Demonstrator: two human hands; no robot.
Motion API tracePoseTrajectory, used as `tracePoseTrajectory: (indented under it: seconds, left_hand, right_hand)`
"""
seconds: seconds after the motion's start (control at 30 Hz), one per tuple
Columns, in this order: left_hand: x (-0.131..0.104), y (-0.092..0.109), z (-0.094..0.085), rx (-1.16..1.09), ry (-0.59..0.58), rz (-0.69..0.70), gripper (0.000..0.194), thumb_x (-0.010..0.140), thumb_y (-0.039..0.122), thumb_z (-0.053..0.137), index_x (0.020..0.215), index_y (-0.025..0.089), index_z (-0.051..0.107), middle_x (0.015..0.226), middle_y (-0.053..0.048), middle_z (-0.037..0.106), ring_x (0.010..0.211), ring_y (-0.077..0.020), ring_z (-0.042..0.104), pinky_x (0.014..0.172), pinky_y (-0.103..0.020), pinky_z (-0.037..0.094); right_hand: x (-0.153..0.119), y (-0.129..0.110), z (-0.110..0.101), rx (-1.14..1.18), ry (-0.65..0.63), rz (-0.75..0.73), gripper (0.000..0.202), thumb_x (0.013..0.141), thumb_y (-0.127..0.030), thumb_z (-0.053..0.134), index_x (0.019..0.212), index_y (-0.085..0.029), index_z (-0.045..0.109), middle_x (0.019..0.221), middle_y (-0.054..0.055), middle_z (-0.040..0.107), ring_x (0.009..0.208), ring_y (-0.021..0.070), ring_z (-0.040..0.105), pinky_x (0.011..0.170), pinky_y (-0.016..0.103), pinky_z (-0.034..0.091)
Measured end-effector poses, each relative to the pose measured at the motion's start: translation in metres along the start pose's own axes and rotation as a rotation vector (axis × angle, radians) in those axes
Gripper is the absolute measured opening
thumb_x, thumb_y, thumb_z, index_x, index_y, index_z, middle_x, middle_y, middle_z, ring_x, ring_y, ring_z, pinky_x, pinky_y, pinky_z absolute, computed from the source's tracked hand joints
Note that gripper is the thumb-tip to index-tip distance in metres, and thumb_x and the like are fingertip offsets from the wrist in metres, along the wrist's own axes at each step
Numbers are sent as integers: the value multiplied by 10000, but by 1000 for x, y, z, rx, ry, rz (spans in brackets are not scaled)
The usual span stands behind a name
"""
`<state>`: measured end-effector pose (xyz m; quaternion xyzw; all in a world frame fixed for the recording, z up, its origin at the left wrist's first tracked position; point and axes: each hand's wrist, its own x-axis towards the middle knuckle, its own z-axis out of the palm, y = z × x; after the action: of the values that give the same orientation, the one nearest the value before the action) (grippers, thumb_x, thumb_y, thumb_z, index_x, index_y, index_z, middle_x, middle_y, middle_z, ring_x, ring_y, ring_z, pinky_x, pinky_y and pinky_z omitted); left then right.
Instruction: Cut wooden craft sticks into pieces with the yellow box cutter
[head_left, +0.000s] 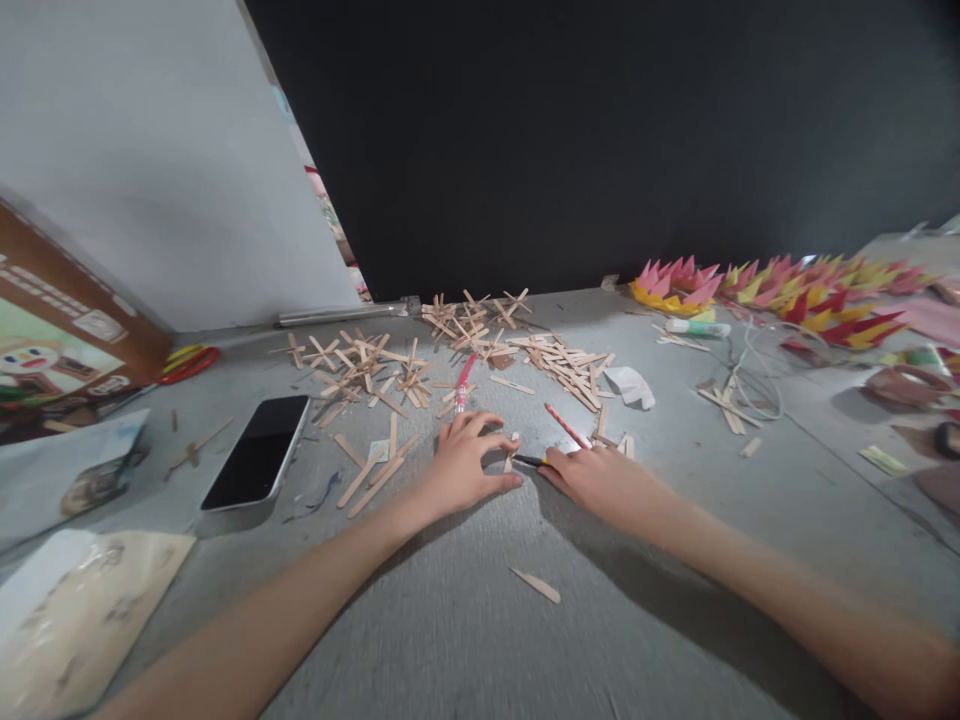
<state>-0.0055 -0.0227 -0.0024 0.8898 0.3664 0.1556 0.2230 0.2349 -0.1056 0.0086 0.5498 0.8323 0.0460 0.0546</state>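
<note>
Grey, scuffed tabletop (420, 640) spreads beneath me, with a black-screened, pale-edged phone (255, 452) resting on it. Nearest me, well right of that phone, lies a loose, pointed pale wooden sliver (536, 585). Farther on, also right of the phone, my left hand (469, 460) pinches a small pale wooden stick piece (509, 463) between thumb and forefinger. My right hand (591, 476) has its fingers closed around a slim black-and-yellow tool (532, 461), its dark tip at the piece; whether it is a blade, I cannot tell. To do this well, I should brace the piece firmly, keep my left thumb out of the tip's line and press lightly, lest thin wood split. Beyond the phone, to its right, sit star-shaped clusters of crossed wooden sticks (365, 362).
</note>
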Motion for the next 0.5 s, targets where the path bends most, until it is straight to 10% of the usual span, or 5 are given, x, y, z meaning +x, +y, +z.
tracePoseTrajectory:
  seconds: [0.5]
  left_hand:
    - [1, 0, 0, -12, -6, 1, 433, 853, 612, 834, 1188, 339, 796, 1504, -64, 582, 1454, -388, 440, 1177, -596, 362]
  right_hand:
    - [-3, -5, -4, -23, 14, 29, 312, 1122, -320, 464, 1109, -163, 733, 794, 109, 769, 741, 278, 787, 586, 300, 429]
